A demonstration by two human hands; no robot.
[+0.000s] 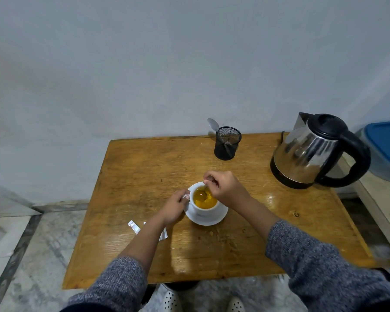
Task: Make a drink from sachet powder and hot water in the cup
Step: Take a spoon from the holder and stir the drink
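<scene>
Pale blue-grey wall fills the upper half of your view, and below it sits a worn wooden table [144, 176] on a marbled floor. Your white cup [206, 210] stands on a white saucer [208, 219] near the middle of the tabletop, and it holds an amber-yellow drink [208, 202]. Your left hand [175, 208] is closed around the cup's handle on its left side, fingers pinched on it. Your right hand [224, 188] hovers over the far rim of the cup with thumb and fingers pressed together on the stem of a spoon [202, 194], whose bowl sits down in the liquid. Just beside your left forearm, on the near-left part of the table, lies a torn white sachet [133, 226]; a second white scrap [164, 234] shows on the other side of the forearm, and you cannot tell from here whether it belongs to the same packet. Toward the back edge, a black mesh holder [227, 143] stands upright with another spoon [213, 125] leaning out of it to the left. At the far right corner stands a steel kettle [311, 154] with a black lid, its black handle turned to the right, well apart from the cup. Beyond the table's right edge, a clear tub with a blue lid [385, 145] rests on a separate ledge. Both your forearms wear grey knitted sleeves [313, 255] pushed back from the wrists.
</scene>
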